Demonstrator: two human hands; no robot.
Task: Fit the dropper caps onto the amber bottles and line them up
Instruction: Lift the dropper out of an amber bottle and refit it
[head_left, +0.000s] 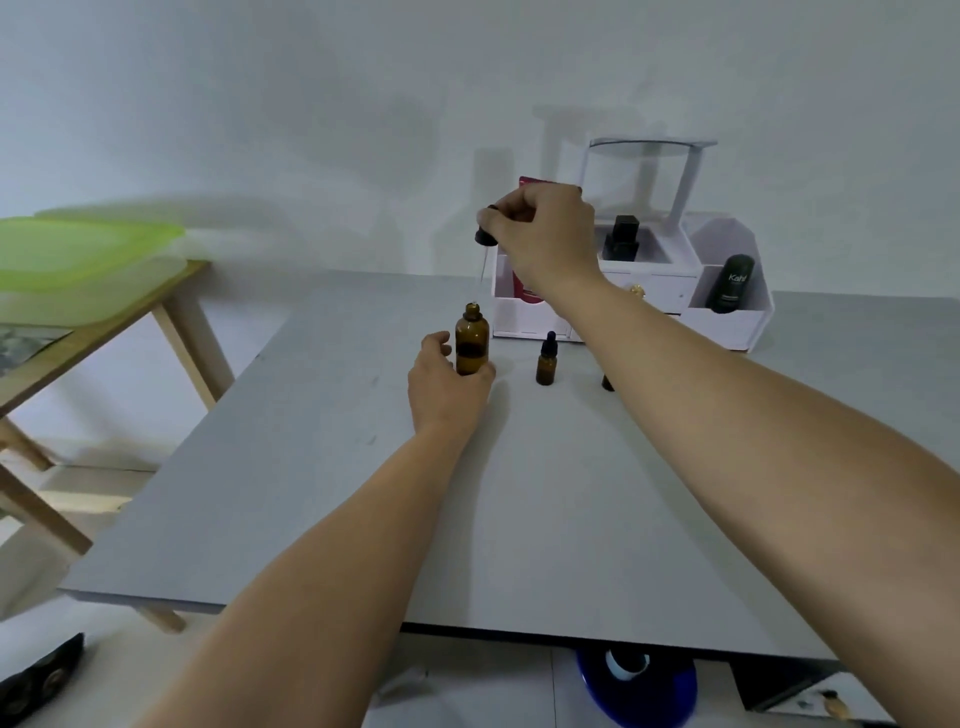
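Observation:
A large amber bottle (471, 340) stands upright on the grey table (322, 467), uncapped, and my left hand (448, 387) grips its lower body. My right hand (543, 234) holds a black dropper cap (485, 238) above it; the glass pipette hangs down, its tip just over the bottle's mouth. A small amber bottle (546, 362) with a black dropper cap on stands to the right. A third dark bottle (608, 383) is mostly hidden behind my right forearm.
A white cosmetics organiser (727, 322) stands at the table's far edge, holding a black square bottle (622, 240), a dark tube (732, 285) and a red item. A wooden side table (130, 332) with a green lid is at the left. A blue object (636, 680) lies on the floor.

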